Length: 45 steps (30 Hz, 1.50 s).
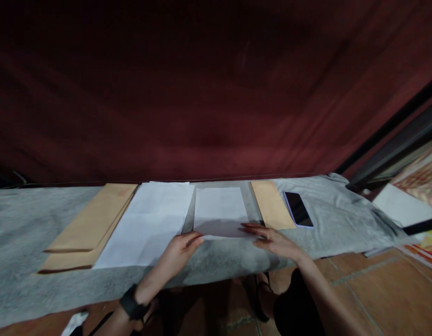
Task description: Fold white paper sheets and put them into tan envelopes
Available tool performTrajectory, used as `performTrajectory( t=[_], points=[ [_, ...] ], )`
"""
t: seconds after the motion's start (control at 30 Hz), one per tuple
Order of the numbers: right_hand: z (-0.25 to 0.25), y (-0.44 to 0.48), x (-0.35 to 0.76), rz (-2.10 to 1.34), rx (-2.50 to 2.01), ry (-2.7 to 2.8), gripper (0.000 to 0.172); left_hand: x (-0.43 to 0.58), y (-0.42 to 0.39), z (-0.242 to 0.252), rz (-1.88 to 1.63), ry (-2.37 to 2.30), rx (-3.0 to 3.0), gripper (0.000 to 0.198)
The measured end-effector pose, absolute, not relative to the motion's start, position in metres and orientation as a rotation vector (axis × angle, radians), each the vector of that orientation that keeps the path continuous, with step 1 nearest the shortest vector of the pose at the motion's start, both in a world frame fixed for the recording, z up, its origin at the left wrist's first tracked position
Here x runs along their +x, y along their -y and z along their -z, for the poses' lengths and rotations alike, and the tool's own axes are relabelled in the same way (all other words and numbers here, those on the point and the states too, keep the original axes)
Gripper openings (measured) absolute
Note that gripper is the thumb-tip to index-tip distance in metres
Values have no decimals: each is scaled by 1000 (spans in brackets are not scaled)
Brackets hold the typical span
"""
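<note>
**Sheet (pixel 220 210) at the hands, near edge held**

Nearest: tiled floor (pixel 377 284), on the near side of the sheet and below it. Dark watch (pixel 133 302) on left wrist.

Left hand (pixel 179 254): at the sheet's near left corner, thumb and fingers closed together in a pinch on the paper. Right hand (pixel 274 240): at the near right corner, fingers stretched out and lightly spread on the paper, thumb apart from them; no firm grip visible.

Sheet: lies on grey cloth (pixel 342 219), reaching away from both hands, its near edge between them. Near strip darker; cannot tell whether shadow or fold. Handling, my judgement: very light, limp, easily creased or torn, apt to slide or lift in a draught. Best hold: light pinch at both near corners, or flat fingers over the edge; soft cloth beneath would give poor backing for pressing.

Left of the sheet: stack (pixel 149 224) of larger white paper just beside it, then two overlapping brown envelopes (pixel 88 219). Right of it: another brown envelope (pixel 272 205), then phone (pixel 300 209), dark screen up.

Farthest: dark red curtain (pixel 212 102) beyond the sheet.
</note>
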State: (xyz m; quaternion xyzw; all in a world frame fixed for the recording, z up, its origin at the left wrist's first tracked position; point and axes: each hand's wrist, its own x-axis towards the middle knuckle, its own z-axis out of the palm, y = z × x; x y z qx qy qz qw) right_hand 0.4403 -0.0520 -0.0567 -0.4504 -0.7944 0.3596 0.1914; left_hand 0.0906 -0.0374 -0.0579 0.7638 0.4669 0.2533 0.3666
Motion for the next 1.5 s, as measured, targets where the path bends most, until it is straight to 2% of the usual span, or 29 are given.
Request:
performTrajectory(
  t=[0.1, 0.27, 0.43, 0.6, 0.8, 0.93, 1.27, 1.5],
  points=[
    [63, 54, 436, -1020, -1329, 2111, 36, 91, 35, 55, -609, -1180, 1847, 35],
    [83, 52, 435, -1230, -1549, 1862, 49, 87, 28, 56, -540, -1101, 1763, 34],
    [85, 46, 435, -1294, -1503, 1681, 44, 88, 19, 64, -572, -1261, 1626, 38],
    [83, 40, 429, -1224, -1526, 1605, 43, 101, 6, 70, -730, -1240, 1492, 46],
    [87, 26, 416, -921, -1679, 1599, 38, 107, -6, 72, -823, -1255, 1458, 52],
    [87, 21, 410, -775, -1810, 1622, 31, 104, -9, 74, -778, -1251, 1478, 47],
    [86, 28, 408, -793, -1706, 1544, 34, 106, -3, 81, -856, -1387, 1533, 37],
    [84, 27, 413, -1041, -1564, 1537, 27, 113, -6, 83, -946, -1601, 1711, 31]
  ],
)
